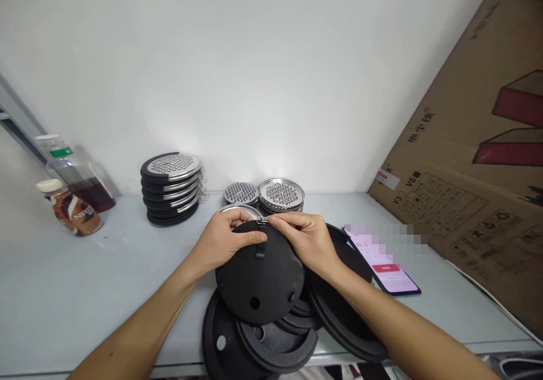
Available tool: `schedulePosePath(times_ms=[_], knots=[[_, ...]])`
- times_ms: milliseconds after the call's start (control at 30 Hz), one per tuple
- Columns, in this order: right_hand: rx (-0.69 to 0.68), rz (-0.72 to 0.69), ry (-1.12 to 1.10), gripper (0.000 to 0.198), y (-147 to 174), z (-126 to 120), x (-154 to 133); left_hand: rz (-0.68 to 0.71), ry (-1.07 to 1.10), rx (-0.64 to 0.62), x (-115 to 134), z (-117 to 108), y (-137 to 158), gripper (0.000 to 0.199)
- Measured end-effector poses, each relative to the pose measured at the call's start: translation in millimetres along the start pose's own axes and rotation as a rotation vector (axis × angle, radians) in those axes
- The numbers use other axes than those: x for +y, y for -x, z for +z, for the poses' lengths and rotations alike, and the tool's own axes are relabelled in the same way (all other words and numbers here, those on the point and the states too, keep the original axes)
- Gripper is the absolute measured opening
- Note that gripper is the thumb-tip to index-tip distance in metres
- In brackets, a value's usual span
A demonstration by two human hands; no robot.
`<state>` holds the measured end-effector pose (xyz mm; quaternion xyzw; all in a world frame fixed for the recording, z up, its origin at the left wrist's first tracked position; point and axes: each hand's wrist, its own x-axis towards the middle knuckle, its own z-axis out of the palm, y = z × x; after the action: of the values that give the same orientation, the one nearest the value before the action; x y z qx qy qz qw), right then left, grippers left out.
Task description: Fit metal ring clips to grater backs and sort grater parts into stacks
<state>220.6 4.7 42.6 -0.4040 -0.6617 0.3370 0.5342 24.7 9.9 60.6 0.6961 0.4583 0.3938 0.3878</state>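
Observation:
A round black cover (258, 284) with a small dark hole near its bottom stands tilted up in front of me. My left hand (231, 236) is closed on its upper edge, thumb pressed beside a short black strap (261, 250). At the top of the cover, my right hand (303, 236) pinches a small wire ring (262, 220) between thumb and forefinger. A bright metal rim (240, 210) shows just behind the left fingers; how it sits against the cover is hidden. More black round covers (280, 346) lie beneath and to the right.
At back left rises a stack of black-edged metal graters (172, 190). Bare round grater plates (282, 194) are piled by the wall. Two bottles (70, 210) stand far left. A phone (390, 272) lies right, near a large cardboard box (475, 199).

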Motion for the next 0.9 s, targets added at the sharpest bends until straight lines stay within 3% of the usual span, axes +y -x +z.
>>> schedulePosePath(times_ms=[333, 433, 567, 667, 733, 800, 900], knots=[[-0.118, 0.073, -0.117, 0.021, -2, 4, -7, 0.022, -0.021, -0.04, 6, 18, 4, 0.029], [0.07, 0.06, -0.156, 0.023, -11, -7, -15, -0.011, -0.042, 0.018, 12, 12, 6, 0.032], [0.383, 0.019, -0.22, 0.024, -34, -52, -14, -0.04, -0.035, 0.099, 25, -11, 2, 0.032], [0.522, 0.015, -0.207, 0.023, -44, -89, -5, 0.136, -0.193, 0.268, 43, -11, -17, 0.033], [0.62, -0.014, -0.198, 0.024, -43, -107, 3, 0.343, -0.319, 0.281, 57, 7, -40, 0.03], [0.748, -0.086, -0.18, 0.024, -40, -119, 8, 0.558, -0.423, 0.157, 68, 36, -70, 0.025], [0.933, -0.248, -0.143, 0.023, -36, -131, 10, 0.808, -0.718, -0.139, 74, 92, -116, 0.021]])
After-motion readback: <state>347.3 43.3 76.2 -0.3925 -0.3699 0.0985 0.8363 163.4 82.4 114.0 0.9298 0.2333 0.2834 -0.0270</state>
